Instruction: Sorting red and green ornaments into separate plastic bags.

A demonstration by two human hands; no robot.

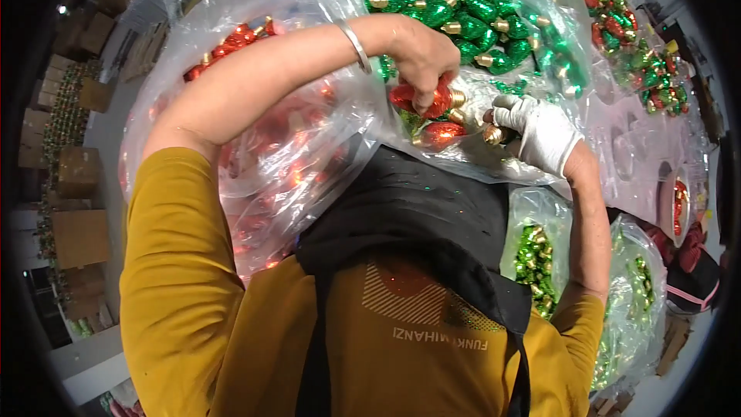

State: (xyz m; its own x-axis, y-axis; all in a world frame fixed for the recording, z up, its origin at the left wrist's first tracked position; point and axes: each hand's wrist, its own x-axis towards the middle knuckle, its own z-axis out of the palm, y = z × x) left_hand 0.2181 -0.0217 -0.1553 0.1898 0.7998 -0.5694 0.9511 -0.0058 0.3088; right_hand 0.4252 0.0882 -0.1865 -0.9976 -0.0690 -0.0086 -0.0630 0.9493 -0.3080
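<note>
My left hand, bare and with a silver bracelet at the wrist, grips a shiny red bulb ornament whose gold cap points right. Just below it another red bulb ornament lies on clear plastic, with a bit of green beside it. On my right hand is a white glove with bare fingertips showing. Its fingers close around a gold-capped ornament, of which the body is mostly hidden. The two hands are a short way apart, over the same spot of the work surface.
A big clear bag of green bulb ornaments lies beyond my hands. To the left is a bag of red ones. Bags of light green ornaments stand at lower right. Mixed red and green ornaments lie far right; cardboard boxes line the left.
</note>
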